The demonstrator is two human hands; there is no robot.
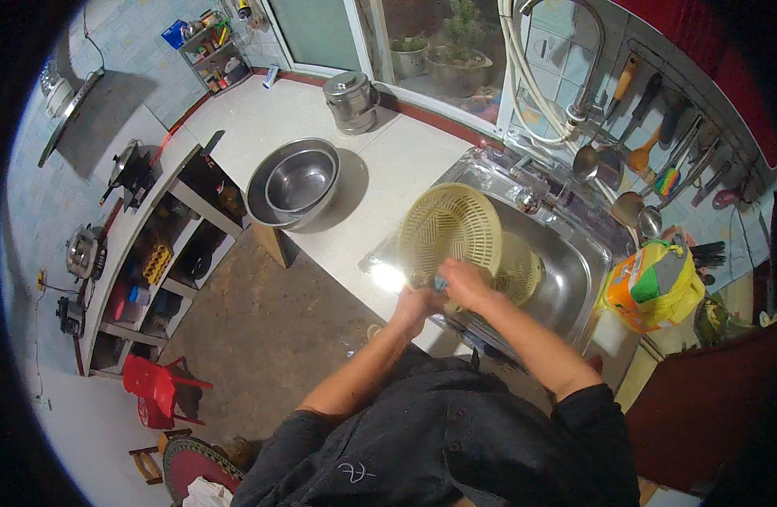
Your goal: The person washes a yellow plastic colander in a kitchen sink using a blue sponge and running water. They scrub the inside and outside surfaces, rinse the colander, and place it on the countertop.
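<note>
A yellow plastic colander (pixel 450 222) is tilted over the near left side of the steel sink (pixel 569 263). At its near rim, my left hand (pixel 417 307) grips the colander's edge. My right hand (pixel 464 282) is closed on a small bluish thing, too blurred to name, pressed against the same rim. Beneath and to the right, a second yellow plastic basket (pixel 518 272) sits in the sink. Two nested steel bowls (pixel 293 180) rest on the white counter (pixel 388 171) to the left.
A lidded steel pot (pixel 350 101) stands by the window. The curved faucet (pixel 594 57) rises behind the sink, beside hanging ladles (pixel 586 162) and other utensils. A yellow and green plastic bag (pixel 654 285) sits right of the sink. A red plastic chair (pixel 154 386) stands at lower left.
</note>
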